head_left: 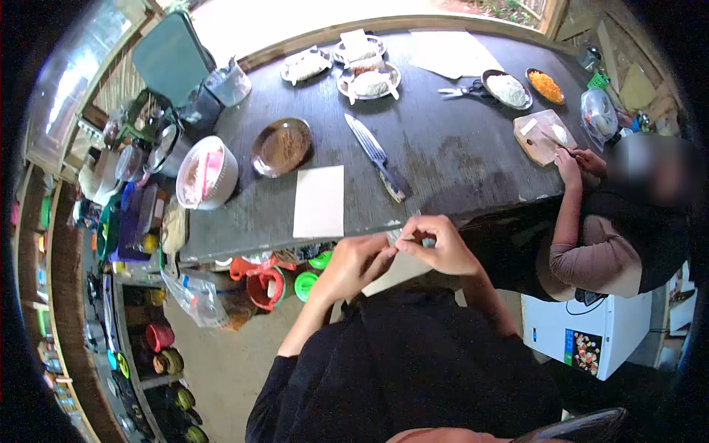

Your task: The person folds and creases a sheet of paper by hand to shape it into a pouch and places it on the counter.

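At the table's front edge my left hand (360,263) and my right hand (440,245) come together, fingers pinched. A small, pale, partly see-through piece (394,237) shows between the fingertips; its kind is too small to make out. Below the hands a cream-coloured sheet (399,272) is partly covered by my arms and shirt. A white rectangular sheet (319,201) lies on the table just beyond my left hand. A large knife (367,140) rests farther in, its handle toward me.
On the dark table (443,140) stand a brown plate (282,147), a white tub (207,173) and several filled dishes at the back. Scissors (464,91) lie near a bowl of white shreds (507,89). At right another person works at a cutting board (540,136).
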Demonstrator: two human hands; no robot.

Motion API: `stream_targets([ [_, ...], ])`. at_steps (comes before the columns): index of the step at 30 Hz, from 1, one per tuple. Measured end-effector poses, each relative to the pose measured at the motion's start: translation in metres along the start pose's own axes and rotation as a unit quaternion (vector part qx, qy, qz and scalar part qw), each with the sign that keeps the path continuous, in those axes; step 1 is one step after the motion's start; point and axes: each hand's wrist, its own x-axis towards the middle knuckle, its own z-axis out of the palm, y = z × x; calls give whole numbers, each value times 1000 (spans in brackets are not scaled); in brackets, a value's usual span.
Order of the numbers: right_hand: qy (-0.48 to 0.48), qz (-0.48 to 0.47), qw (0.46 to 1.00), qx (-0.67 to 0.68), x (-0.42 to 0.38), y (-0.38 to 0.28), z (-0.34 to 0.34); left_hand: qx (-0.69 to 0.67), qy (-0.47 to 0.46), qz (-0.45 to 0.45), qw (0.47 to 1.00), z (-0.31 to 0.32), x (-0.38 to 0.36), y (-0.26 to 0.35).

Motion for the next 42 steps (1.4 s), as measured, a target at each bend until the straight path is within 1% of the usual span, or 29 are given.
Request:
stream_targets([
  [2,20,0,1000,2,2,-5,12,16,-15,14,1000,-8,-8,-12],
  [3,28,2,999,27,2,-4,20,24,-26,14,999,-14,-11,-14],
  [5,14,19,1000,13,5,0,33,-43,11,12,999,-22,-17,-8],
  [6,23,8,1000,7,8,-1,40,-28,8,30,999,-28,-21,-14],
  [8,36,-4,999,2,12,-1,54,-32,9,27,999,-37,-27,-21],
  [9,48,25,998,16,13,-10,61,-39,3,19,999,-40,-31,-24],
  [11,72,7,997,-30,11,-6,73,-61,-9,36,997,-46,-33,-30],
  [13,95,8,995,-41,5,-13,85,-78,-25,43,996,-51,-39,-36],
  [15,130,13,989,-62,-3,-22,100,-72,-48,101,991,-56,-44,-43],
  [16,145,15,987,-75,-6,-27,104,-53,-69,119,989,-57,-45,-48],
  [18,172,25,981,-83,-20,-28,116,-71,-87,139,984,-58,-49,-51],
  [19,226,49,972,-34,-29,-27,123,-86,-95,154,980,-58,-50,-52],
  [20,278,71,958,16,-38,-25,131,-97,-109,152,978,-60,-51,-49],
  [21,289,73,954,21,-44,-23,137,-98,-121,152,976,-59,-52,-54],
  [23,385,53,921,-7,-57,-22,149,-98,-121,237,959,-53,-56,-67],
  [24,402,65,913,-10,-61,-25,155,-98,-152,225,957,-55,-58,-64],
  [27,407,95,908,6,-74,-24,169,-93,-177,252,947,-59,-69,-66],
  [28,414,95,905,3,-76,-24,173,-128,-177,228,949,-59,-74,-64],
  [29,425,72,902,32,-76,-24,176,-130,-181,233,947,-60,-79,-62],
  [30,435,48,897,59,-78,-26,179,-162,-189,191,950,-60,-84,-61],
  [31,441,45,895,55,-81,-30,180,-192,-198,147,950,-61,-89,-59],
  [33,420,49,905,49,-88,-39,180,-188,-199,177,945,-63,-96,-63],
  [35,420,50,906,34,-93,-45,183,-184,-198,204,941,-64,-101,-64],
  [37,418,53,907,22,-100,-53,187,-127,-226,220,941,-65,-107,-60],
  [38,409,58,911,-13,-105,-58,189,-108,-239,223,939,-63,-109,-61],
  [39,399,64,913,-48,-111,-62,192,-109,-241,227,937,-58,-113,-54],
  [40,402,64,912,-50,-118,-66,195,-149,-221,243,932,-52,-116,-45],
  [41,368,71,924,-81,-124,-69,199,-189,-200,258,926,-46,-120,-35],
  [42,334,78,933,-110,-130,-72,205,-196,-215,248,924,-44,-126,-27],
])
